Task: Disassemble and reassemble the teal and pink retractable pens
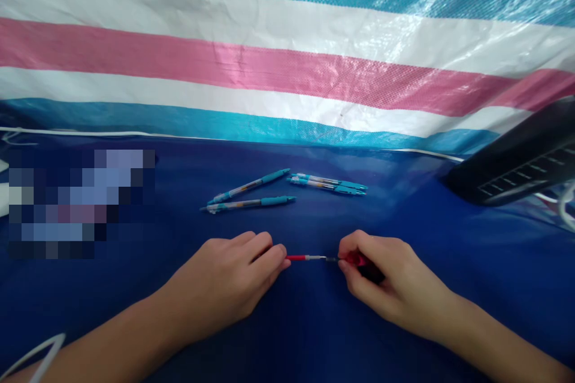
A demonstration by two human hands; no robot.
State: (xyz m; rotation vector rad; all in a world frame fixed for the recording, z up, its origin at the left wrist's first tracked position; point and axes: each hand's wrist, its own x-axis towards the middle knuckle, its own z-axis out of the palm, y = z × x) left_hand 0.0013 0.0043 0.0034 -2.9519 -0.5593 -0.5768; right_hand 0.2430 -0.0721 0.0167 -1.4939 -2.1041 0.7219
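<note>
Pinched in the fingers of my left hand (249,272) is a red pen refill (296,258), its pale metal tip pointing right. My right hand (390,278) is closed, thumb against forefinger, on a thin dark piece that looks like a pen spring (332,259). The refill's tip meets the spring's left end or lies very close to it; I cannot tell which. Inside the right hand's curl a reddish thing (357,259) shows, mostly hidden by the fingers. Beyond the hands lie several teal pens, among them a lower left pen (249,204) and a right-hand pair (330,184).
A dark blue surface (309,335) lies under everything. Behind it rises a striped plastic sheet (269,66). At the right leans a black object with white markings (516,161). White cable (49,350) shows lower left, and a pixelated patch covers the left side.
</note>
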